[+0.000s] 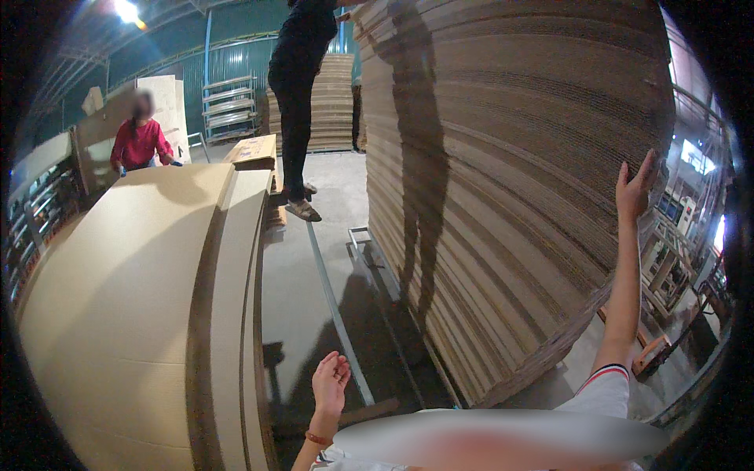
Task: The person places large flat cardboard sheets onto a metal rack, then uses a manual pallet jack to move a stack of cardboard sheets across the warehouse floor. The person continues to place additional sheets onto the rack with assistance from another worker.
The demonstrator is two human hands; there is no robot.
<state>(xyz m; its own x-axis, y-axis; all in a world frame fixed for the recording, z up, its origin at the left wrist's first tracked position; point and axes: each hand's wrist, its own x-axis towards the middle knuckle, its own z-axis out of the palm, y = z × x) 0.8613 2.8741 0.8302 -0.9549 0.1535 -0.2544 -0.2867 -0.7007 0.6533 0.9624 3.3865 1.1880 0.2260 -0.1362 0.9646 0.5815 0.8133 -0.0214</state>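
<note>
A tall stack of brown cardboard sheets rises at the right, its layered edges facing me. My right hand is raised beside the far right edge of this stack, thumb and fingers apart, seemingly resting on the corner; exact contact is hard to make out. Low in the middle, my left hand hovers over the floor, its fingers loosely bent and nothing in them. To its left lies a broad pile of pale cardboard sheets, not touched by that hand.
A person in dark trousers stands raised off the floor beside the stack. Behind the pale pile, a person in red has both hands at its far edge. A metal rail runs along the floor between the piles. Racks stand farther back.
</note>
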